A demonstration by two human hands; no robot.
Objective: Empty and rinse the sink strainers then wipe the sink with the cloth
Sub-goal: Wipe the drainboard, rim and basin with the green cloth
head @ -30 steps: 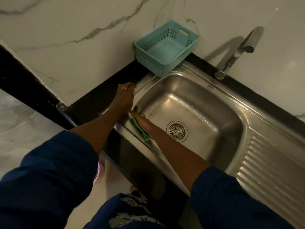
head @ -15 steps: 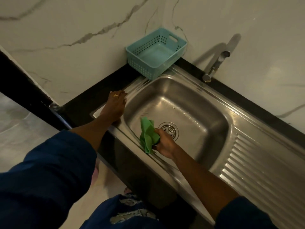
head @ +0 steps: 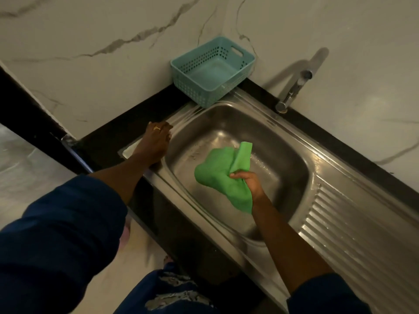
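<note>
Raised from the near-left wall of the basin, where it was pressed a second ago, the soft green cloth (head: pixel 217 175) now hangs in the air over the middle of the rectangular stainless-steel sink (head: pixel 283 150), touching no surface.

Right hand (head: pixel 250 183): fingers and thumb curled tightly round a bunched fold of the green cloth. One flap stands up beyond the knuckles, the larger part billows to the left, and a tail droops beside the wrist. The cloth hides the basin floor beneath it, so the drain strainer cannot be seen.

Left hand (head: pixel 156 142): unchanged in place, lying palm down with fingers relaxed and holding nothing, on the sink's left rim where steel meets the black stone countertop (head: pixel 106 141). A gold ring (head: pixel 157 128) shows on one finger. Both forearms are bare below dark blue sleeves (head: pixel 56 234).

Perforated teal plastic basket (head: pixel 190 89): stands at the far left corner of the sink, against the white veined marble wall (head: pixel 113 30).

Chrome tap (head: pixel 292 89): mounted behind the basin, to the basket's right, well apart from both hands.

Ribbed steel drainboard (head: pixel 362 234): adjoins the basin on the right.
</note>
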